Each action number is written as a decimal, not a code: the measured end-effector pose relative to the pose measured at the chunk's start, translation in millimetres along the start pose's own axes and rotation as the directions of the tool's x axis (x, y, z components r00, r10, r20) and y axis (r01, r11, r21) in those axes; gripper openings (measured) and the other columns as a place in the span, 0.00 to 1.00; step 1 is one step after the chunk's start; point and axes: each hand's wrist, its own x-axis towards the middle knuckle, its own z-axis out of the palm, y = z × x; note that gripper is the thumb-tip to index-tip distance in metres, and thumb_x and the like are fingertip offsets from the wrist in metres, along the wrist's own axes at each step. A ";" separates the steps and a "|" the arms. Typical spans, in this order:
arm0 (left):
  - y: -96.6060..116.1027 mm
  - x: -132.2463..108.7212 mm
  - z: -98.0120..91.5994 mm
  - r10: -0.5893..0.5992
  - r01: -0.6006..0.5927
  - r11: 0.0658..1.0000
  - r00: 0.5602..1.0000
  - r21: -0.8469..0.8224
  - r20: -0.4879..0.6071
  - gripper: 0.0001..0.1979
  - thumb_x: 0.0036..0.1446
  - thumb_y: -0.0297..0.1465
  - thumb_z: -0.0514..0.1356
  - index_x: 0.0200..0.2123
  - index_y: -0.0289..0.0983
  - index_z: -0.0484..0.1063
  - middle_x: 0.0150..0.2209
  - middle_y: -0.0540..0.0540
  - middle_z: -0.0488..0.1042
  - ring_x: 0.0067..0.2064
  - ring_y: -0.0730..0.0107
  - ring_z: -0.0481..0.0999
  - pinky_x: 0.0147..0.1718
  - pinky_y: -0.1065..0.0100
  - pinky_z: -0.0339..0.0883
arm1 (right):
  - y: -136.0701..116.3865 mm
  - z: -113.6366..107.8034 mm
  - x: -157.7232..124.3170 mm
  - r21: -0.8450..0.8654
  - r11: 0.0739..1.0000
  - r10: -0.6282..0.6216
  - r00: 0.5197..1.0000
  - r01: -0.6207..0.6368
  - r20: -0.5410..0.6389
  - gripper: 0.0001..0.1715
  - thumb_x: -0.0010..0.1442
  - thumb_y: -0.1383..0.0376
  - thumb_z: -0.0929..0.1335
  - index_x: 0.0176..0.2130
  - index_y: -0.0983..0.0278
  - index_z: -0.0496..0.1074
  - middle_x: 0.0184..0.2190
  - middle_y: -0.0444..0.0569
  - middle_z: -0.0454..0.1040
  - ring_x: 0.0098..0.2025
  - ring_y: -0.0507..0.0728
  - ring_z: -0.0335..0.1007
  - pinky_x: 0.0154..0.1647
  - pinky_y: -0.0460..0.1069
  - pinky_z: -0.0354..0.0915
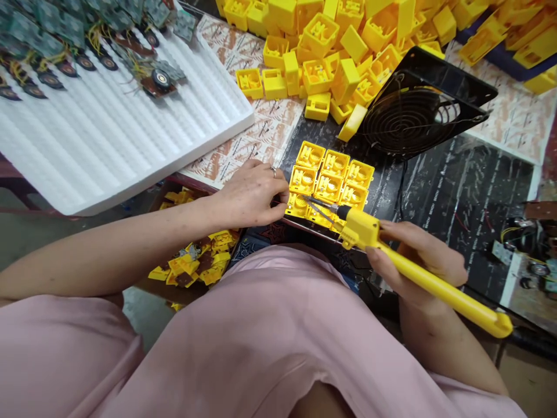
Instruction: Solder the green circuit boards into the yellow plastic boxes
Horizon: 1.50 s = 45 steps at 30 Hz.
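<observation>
Yellow plastic cases (327, 187), open side up, stand in a tight block of several on the black table surface. My right hand (418, 255) grips the yellow handle of a soldering iron (418, 273). Its thin metal tip reaches left over the near cases, close to the near-left case (297, 204). Beside that case is my left hand (256, 194), fingers curled together at its left edge, a ring on one finger. What lies between those fingertips is hidden.
A heap of yellow cases (319, 35) fills the back. A black fan (404, 122) leans at the right rear. White foam (174, 128) carries circuit boards with wires (56, 29) at left. Below my left arm, a box holds yellow parts (183, 264). Loose components (539, 267) lie far right.
</observation>
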 end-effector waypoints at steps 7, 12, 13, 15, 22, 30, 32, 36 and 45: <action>-3.1 -1.4 4.1 0.033 -0.035 0.999 0.997 -0.033 -0.063 0.12 0.57 0.35 0.55 0.30 0.38 0.78 0.38 0.44 0.81 0.43 0.54 0.78 0.53 0.49 0.65 | -5.3 7.2 0.2 -0.009 0.981 -0.189 0.973 0.192 0.130 0.14 0.58 0.72 0.78 0.39 0.63 0.72 0.29 0.45 0.79 0.29 0.52 0.78 0.28 0.44 0.75; -2.1 -0.7 4.8 0.045 -0.046 0.999 0.995 -0.015 -0.086 0.11 0.56 0.34 0.55 0.29 0.38 0.77 0.37 0.44 0.81 0.43 0.55 0.78 0.53 0.50 0.66 | -10.8 5.2 9.8 -0.033 0.962 -0.257 0.944 0.269 0.208 0.14 0.58 0.72 0.78 0.40 0.63 0.72 0.31 0.47 0.81 0.30 0.53 0.79 0.31 0.46 0.77; -1.6 -0.5 4.8 0.047 -0.048 0.999 0.995 -0.008 -0.089 0.11 0.56 0.34 0.55 0.28 0.38 0.77 0.37 0.44 0.81 0.43 0.56 0.78 0.53 0.51 0.66 | -12.9 3.9 13.3 -0.048 0.957 -0.267 0.931 0.287 0.250 0.14 0.59 0.71 0.78 0.40 0.63 0.72 0.32 0.47 0.81 0.31 0.53 0.79 0.32 0.47 0.77; -0.7 0.0 4.7 0.043 -0.043 0.999 0.996 0.004 -0.084 0.11 0.56 0.34 0.55 0.28 0.38 0.76 0.36 0.43 0.81 0.43 0.55 0.78 0.52 0.50 0.66 | -17.0 0.3 20.1 -0.081 0.941 -0.284 0.895 0.329 0.345 0.13 0.60 0.70 0.78 0.40 0.63 0.72 0.33 0.48 0.82 0.32 0.53 0.79 0.33 0.47 0.78; 1.6 1.1 3.7 0.045 -0.044 0.999 0.997 0.020 -0.068 0.12 0.56 0.34 0.55 0.27 0.38 0.75 0.35 0.43 0.80 0.42 0.55 0.78 0.52 0.50 0.65 | -17.2 -16.7 18.8 -0.071 0.965 -0.226 0.937 0.252 0.265 0.16 0.57 0.72 0.79 0.41 0.64 0.74 0.34 0.48 0.82 0.34 0.54 0.80 0.36 0.49 0.79; 4.7 3.6 0.4 0.025 -0.024 0.998 1.000 0.066 -0.011 0.10 0.56 0.34 0.55 0.29 0.38 0.75 0.38 0.43 0.80 0.44 0.54 0.77 0.52 0.50 0.65 | -10.3 -15.6 3.7 -0.074 0.989 -0.110 0.974 0.126 0.196 0.33 0.55 0.74 0.79 0.58 0.60 0.73 0.37 0.46 0.83 0.35 0.57 0.81 0.35 0.50 0.80; 4.8 3.8 -0.1 0.022 -0.022 0.998 1.000 0.063 -0.004 0.10 0.56 0.34 0.55 0.29 0.38 0.75 0.38 0.42 0.80 0.45 0.53 0.77 0.52 0.50 0.65 | -8.6 -13.4 3.6 -0.087 0.985 -0.137 0.979 0.151 0.149 0.40 0.56 0.73 0.79 0.64 0.61 0.69 0.36 0.46 0.83 0.34 0.57 0.81 0.33 0.50 0.80; 0.4 -1.6 0.9 0.018 -0.018 1.000 0.999 0.001 -0.034 0.12 0.58 0.37 0.55 0.34 0.38 0.76 0.41 0.41 0.80 0.49 0.50 0.77 0.58 0.45 0.64 | -3.1 -7.1 3.8 -0.151 0.974 -0.162 0.984 0.171 0.069 0.40 0.61 0.69 0.77 0.68 0.57 0.67 0.37 0.47 0.83 0.32 0.57 0.80 0.29 0.49 0.79; -14.2 -21.7 22.9 -0.142 0.076 0.959 0.961 -0.272 -0.235 0.13 0.65 0.38 0.53 0.38 0.41 0.76 0.42 0.48 0.82 0.55 0.58 0.78 0.72 0.40 0.45 | 5.4 3.8 -10.4 -0.142 0.989 -0.065 0.994 0.052 -0.086 0.34 0.58 0.67 0.78 0.62 0.57 0.74 0.37 0.47 0.83 0.31 0.57 0.80 0.28 0.49 0.77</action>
